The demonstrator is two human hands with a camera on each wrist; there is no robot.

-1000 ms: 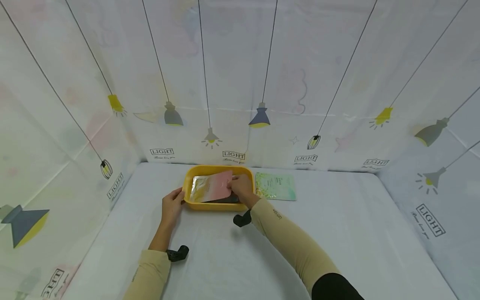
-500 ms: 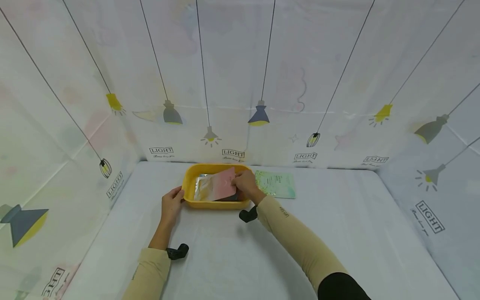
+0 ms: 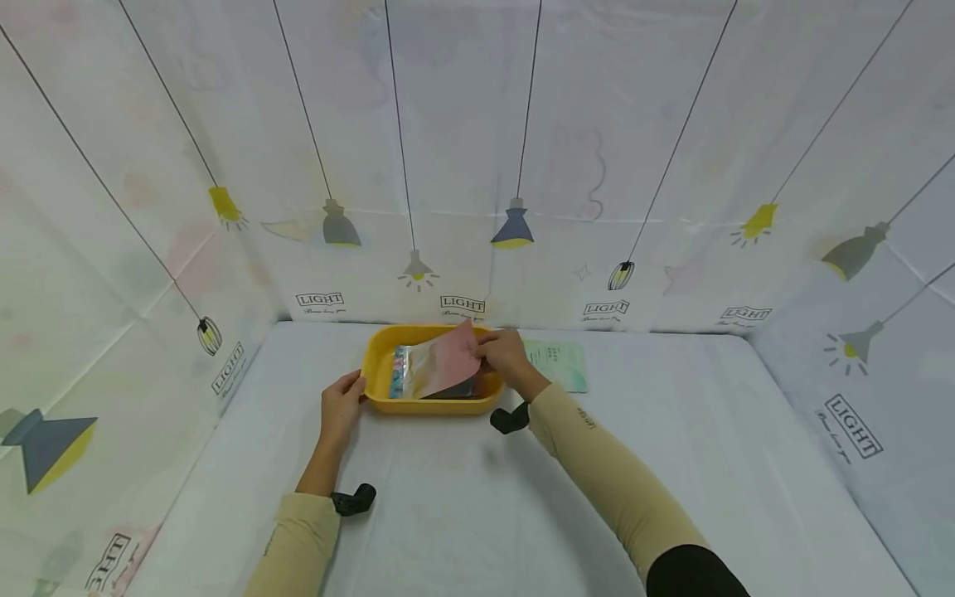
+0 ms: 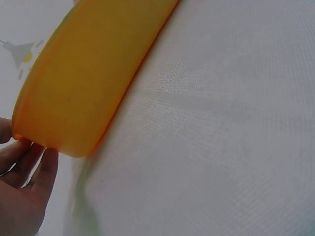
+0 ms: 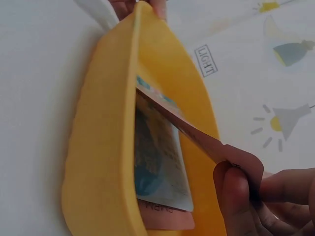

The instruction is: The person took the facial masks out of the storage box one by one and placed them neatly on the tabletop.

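My left hand [image 3: 341,410] grips the left end of a yellow plastic tray [image 3: 433,408]; in the left wrist view its thumb is at the rim and its fingers are against the outer wall. The right hand [image 3: 509,358], over the tray's right end, pinches the right edge of a flat pink sachet [image 3: 453,363] between thumb and fingers. That sachet slants, its held edge raised and its foil-like left part low in the tray. Beneath it, the right wrist view shows a blue and whitish sachet [image 5: 157,162] on a reddish one [image 5: 167,219]; both are partly hidden.
A light green sachet [image 3: 563,365] lies on the white-covered table right of the tray, partly behind the right hand. Behind the table rises a white curtain [image 3: 671,249] printed with lamps. Each wrist wears a black camera mount [image 3: 354,500].
The right hand has moved right and slightly up, lifting the pink sachet's right edge and drawing it rightward. More of the blue sachet underneath shows. The left hand stays on the tray.
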